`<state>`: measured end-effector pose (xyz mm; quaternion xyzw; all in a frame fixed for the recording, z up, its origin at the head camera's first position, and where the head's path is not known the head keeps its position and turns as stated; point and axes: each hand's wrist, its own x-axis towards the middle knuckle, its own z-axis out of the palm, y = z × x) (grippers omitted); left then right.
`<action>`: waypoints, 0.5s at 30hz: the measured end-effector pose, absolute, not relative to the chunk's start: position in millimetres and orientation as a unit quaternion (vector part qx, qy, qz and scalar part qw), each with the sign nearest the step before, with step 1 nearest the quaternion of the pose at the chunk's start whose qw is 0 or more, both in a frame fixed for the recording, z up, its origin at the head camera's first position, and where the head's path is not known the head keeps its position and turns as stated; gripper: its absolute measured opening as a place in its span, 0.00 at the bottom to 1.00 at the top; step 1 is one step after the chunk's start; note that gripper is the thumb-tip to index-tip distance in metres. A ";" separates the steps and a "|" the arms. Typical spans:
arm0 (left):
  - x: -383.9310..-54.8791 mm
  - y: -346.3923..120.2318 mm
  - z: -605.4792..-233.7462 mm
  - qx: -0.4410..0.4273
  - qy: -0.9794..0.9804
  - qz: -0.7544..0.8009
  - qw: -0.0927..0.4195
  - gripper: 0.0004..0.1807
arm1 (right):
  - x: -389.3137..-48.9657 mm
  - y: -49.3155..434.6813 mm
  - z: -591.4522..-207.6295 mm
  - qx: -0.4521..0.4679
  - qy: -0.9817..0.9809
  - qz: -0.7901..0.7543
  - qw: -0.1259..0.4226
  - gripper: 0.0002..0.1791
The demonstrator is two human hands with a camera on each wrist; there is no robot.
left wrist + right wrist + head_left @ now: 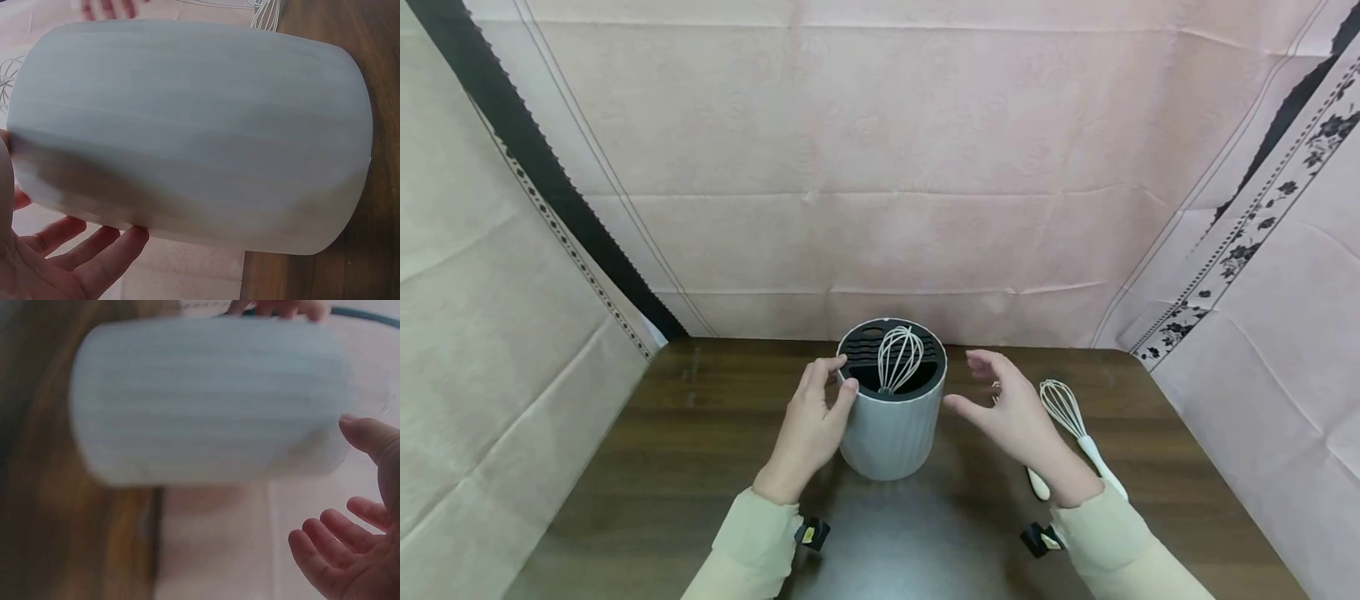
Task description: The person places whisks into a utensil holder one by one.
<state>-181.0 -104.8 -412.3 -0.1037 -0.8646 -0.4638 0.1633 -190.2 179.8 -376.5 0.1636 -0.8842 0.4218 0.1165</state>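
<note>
Pale, creased cloth (880, 125) hangs behind and along both sides of a brown wood-grain surface (700, 450), with a black band (550, 179) down the left and a dark floral border (1247, 242) down the right. Near the far edge, at the middle, stands a grey, upright holder (891, 437) with faint vertical ribs and a black slotted top (861, 346). One whisk (899, 358) stands in the wide front opening of that top, wire end up and leaning slightly right; the rest of it is hidden inside.

The left hand (808, 417) lies against the left of the holder, its fingers nearly straight and spread along the wall, thumb near the front rim; it touches the holder without closing round it. The right hand (1011, 417) is held wide on the other side, thumb and fingers well spread and holding nothing, the thumb tip just beside the wall.

A second whisk (1084, 442) lies to the right, wires towards the far edge, its white handle passing partly behind the right forearm. Beneath the right hand a white handle (1037, 484) shows, the rest mostly covered. Light sleeves (745, 542) cover both forearms, and a small black device (812, 533) sits at each wrist.
</note>
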 end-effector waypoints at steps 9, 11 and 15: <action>-180.1 -102.4 -412.9 -0.105 -0.863 -0.469 0.157 0.28 | -199.5 228.7 -426.9 0.094 -0.912 0.393 0.066 0.42; -179.5 -102.7 -413.1 -0.103 -0.863 -0.470 0.157 0.28 | -199.4 236.8 -436.0 0.088 -0.913 0.393 0.061 0.42; -178.9 -104.3 -413.3 -0.099 -0.864 -0.467 0.162 0.28 | -199.7 249.1 -450.6 0.074 -0.919 0.384 0.058 0.42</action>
